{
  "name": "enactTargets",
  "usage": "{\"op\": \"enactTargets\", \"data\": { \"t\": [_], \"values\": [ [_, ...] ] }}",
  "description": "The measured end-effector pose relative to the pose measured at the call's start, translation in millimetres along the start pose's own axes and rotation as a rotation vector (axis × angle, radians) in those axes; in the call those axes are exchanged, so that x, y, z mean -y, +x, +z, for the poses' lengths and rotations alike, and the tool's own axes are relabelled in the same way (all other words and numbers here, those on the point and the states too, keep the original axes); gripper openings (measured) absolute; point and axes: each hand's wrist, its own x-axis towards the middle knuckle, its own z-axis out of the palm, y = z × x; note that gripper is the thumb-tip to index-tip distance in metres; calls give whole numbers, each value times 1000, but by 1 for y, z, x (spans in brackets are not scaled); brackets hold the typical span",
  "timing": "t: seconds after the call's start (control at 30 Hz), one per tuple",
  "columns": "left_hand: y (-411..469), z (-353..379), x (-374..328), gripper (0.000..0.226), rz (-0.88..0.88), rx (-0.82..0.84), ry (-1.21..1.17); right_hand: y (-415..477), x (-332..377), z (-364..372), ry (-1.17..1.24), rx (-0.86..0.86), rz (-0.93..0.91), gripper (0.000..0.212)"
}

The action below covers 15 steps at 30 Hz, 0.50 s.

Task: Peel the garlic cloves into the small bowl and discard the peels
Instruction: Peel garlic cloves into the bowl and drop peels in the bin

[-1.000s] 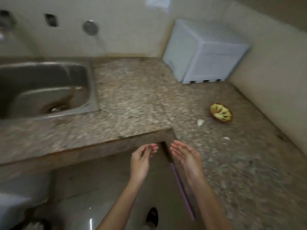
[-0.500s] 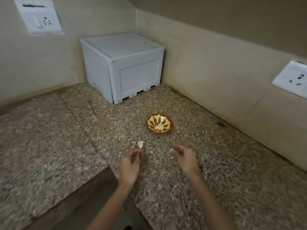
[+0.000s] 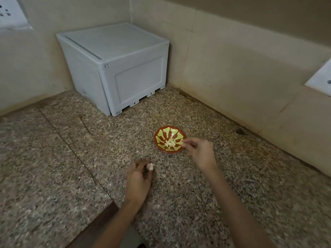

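A small red and yellow bowl (image 3: 158, 135) stands on the speckled stone counter (image 3: 71, 176), with several peeled garlic cloves (image 3: 170, 142) in its middle. My left hand (image 3: 138, 178) rests on the counter below and to the left of the bowl and pinches a whole white garlic clove (image 3: 150, 167) at its fingertips. My right hand (image 3: 198, 151) hovers at the bowl's right rim, fingers curled together on what looks like a small pale garlic piece; it is blurred.
A white plastic box (image 3: 114, 68) stands in the corner behind the bowl. Tiled walls close off the back and right, with socket plates at the top left (image 3: 10, 13) and far right (image 3: 320, 79). The counter's front edge (image 3: 100, 217) cuts in by my left forearm.
The view swung from the sink side to the corner with the bowl. My left hand took hold of the clove on the counter, and my right hand moved up to the bowl's rim.
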Motion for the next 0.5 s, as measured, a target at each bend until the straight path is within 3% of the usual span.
{"op": "enactTargets", "data": {
  "t": [0.2,0.3,0.43,0.5],
  "values": [
    [4,-2,-2,27,45,-32,-11,47,9,39,-246,197,-24,21],
    [4,-3,-2,28,73,-50,-29,47,9,43,-299,189,1,24],
    [5,-3,-5,25,86,-54,-89,19,28,31,-124,-3,-18,23],
    [6,0,-5,24,106,-50,-86,-7,43,31,29,60,50,19]
  ]
}}
